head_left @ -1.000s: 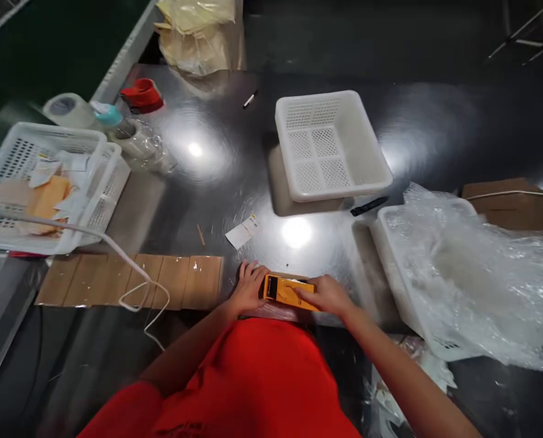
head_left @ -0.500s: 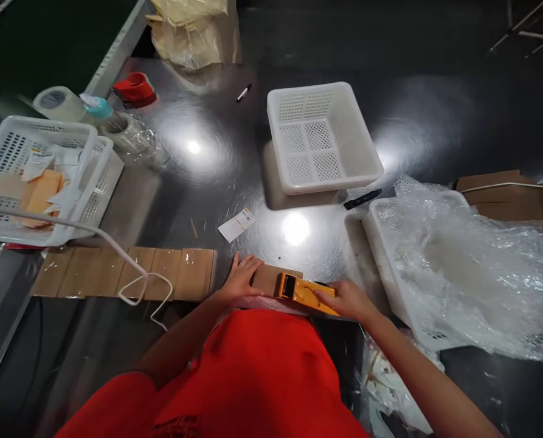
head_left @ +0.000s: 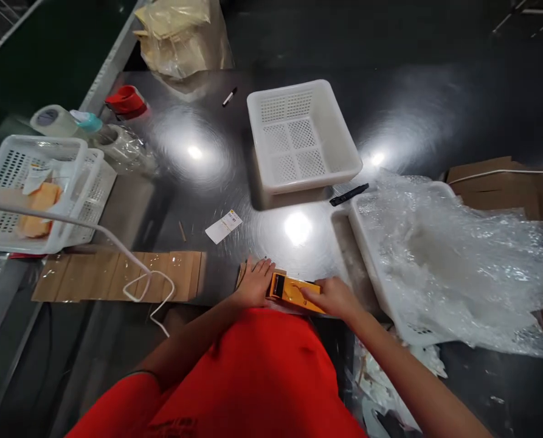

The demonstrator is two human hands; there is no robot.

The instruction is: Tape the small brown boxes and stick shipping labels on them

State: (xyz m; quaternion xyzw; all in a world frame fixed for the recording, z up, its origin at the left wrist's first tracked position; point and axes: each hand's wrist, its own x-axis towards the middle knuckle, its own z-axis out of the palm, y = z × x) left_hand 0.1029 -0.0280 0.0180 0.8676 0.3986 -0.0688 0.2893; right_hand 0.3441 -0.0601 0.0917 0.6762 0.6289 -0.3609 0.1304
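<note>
Yellow plastic, dark at its left end, makes up the tape dispenser (head_left: pixel 296 293) that the right hand (head_left: pixel 336 297) holds over the front edge of the bench (head_left: pixel 184 194), near the middle of that edge. The right fingers are closed around the dispenser's right end, one digit lying along its top. The left hand (head_left: pixel 255 284) lies flat on a brown cardboard piece (head_left: pixel 241 274), fingers stretched out and slightly parted, gripping nothing. From where I stand, the step in hand looks like taping that cardboard; glossy patches show on the row of cardboard pieces (head_left: pixel 89 277) along the front edge, toward the left corner. The next move, I judge, calls for firm pressure from the left palm and a level pull on the dispenser. Hard to make out is the tape itself: I cannot see whether any runs onto the cardboard. The left hand and dispenser hide most of that piece, the red shirt (head_left: pixel 262 371) blocks what lies below, and a white cord (head_left: pixel 120 246) crosses the row.
</note>
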